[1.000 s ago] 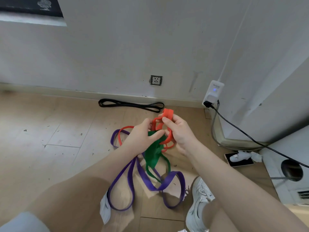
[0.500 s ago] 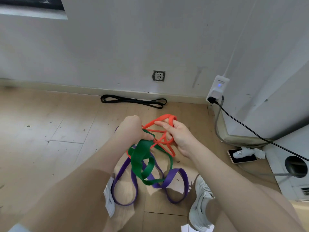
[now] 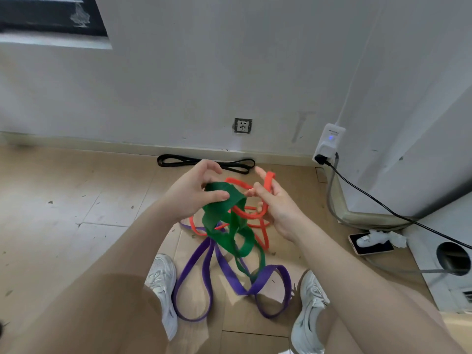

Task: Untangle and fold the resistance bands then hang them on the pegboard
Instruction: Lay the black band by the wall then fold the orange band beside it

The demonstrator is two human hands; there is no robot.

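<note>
Untangling step was underway: green band was pinched by left hand, orange band was hooked round curled fingers of right hand, purple band trailed on floor btwn shoes. Next, green probably needed drawing clear of orange loops w/o tightening knot.

My only view comes from the head camera, looking forward and down over both forearms, close above the hands, with the floor near and the wall far ahead
</note>
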